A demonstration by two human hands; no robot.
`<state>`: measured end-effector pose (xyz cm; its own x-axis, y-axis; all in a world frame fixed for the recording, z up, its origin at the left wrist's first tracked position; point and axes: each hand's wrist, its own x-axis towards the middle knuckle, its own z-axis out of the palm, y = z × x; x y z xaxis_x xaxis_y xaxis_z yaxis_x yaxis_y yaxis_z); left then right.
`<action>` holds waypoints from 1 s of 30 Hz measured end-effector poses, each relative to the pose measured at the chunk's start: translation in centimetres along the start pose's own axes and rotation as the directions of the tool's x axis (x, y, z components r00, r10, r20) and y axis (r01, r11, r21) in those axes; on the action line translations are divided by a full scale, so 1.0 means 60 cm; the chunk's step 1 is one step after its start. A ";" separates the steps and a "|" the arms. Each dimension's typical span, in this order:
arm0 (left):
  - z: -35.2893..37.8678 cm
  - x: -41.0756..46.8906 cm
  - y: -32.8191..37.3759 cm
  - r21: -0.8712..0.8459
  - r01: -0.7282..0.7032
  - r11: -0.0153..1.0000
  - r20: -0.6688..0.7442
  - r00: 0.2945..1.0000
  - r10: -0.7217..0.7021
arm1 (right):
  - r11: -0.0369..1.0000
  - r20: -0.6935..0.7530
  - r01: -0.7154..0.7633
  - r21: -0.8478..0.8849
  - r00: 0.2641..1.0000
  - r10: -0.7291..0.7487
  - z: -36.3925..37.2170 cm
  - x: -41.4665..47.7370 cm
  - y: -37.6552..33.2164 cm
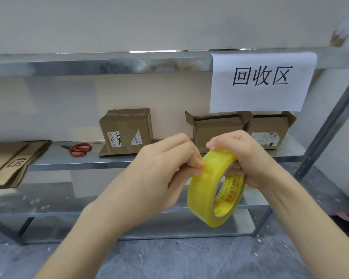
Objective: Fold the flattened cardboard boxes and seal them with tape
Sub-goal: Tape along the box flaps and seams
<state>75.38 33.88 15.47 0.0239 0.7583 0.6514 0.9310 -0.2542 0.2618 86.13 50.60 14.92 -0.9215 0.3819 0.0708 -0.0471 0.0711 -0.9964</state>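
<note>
A yellow roll of tape hangs in front of the metal shelf, held by both hands. My right hand grips the roll's top, fingers curled through its core. My left hand pinches the tape's outer layer at the roll's upper left edge. On the middle shelf stands a folded cardboard box with its flaps shut. Two more boxes, one beside the other, stand with open flaps to the right. Flattened cardboard marked SF lies at the far left.
Red-handled scissors lie on the shelf between the flattened cardboard and the folded box. A white paper sign hangs from the upper shelf rail. A lower shelf and grey floor sit below.
</note>
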 end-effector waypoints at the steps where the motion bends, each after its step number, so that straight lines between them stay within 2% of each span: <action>1: 0.000 0.000 0.001 0.012 0.008 1.000 -0.001 1.000 -0.008 | 1.000 -0.005 0.001 -0.006 1.000 -0.001 0.000 0.001 0.000; 4: 0.005 0.000 0.002 0.032 0.024 0.999 -0.019 1.000 -0.024 | 1.000 -0.008 -0.003 -0.015 1.000 0.003 0.003 0.004 0.000; 7: 0.003 0.004 0.001 0.022 0.044 0.999 -0.051 0.998 -0.043 | 0.999 -0.007 -0.009 0.053 1.000 0.010 0.010 0.007 0.004; 11: -0.013 0.006 -0.008 -0.081 0.110 0.991 -0.051 0.992 -0.114 | 0.996 -0.010 0.012 0.091 1.000 -0.011 0.013 0.013 0.003; 15: -0.011 -0.004 -0.010 -0.320 0.269 0.908 -0.044 0.953 -0.298 | 0.997 -0.083 0.068 0.030 0.994 -0.066 0.009 0.013 0.004; 20: -0.005 -0.007 -0.010 -0.402 0.359 0.843 -0.030 0.914 -0.404 | 0.991 -0.094 0.119 -0.066 0.988 -0.125 0.011 0.004 0.003; 22: -0.006 -0.005 -0.007 -0.335 0.320 0.886 -0.027 0.937 -0.349 | 0.989 -0.098 0.123 -0.087 0.987 -0.131 0.012 -0.001 0.002; 26: -0.004 0.003 0.001 -0.074 0.145 0.987 -0.023 0.989 -0.147 | 0.987 -0.110 0.134 -0.093 0.984 -0.144 0.008 -0.013 -0.005; 30: 0.011 0.004 0.008 0.049 0.080 0.996 0.006 0.997 -0.081 | 0.989 -0.130 0.133 -0.070 0.981 -0.141 0.001 -0.020 -0.008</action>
<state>76.04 34.33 15.30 -0.0492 0.7801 0.6238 0.9465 -0.1630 0.2785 87.22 50.05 15.31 -0.8478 0.4841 0.2166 -0.1425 0.1856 -0.9723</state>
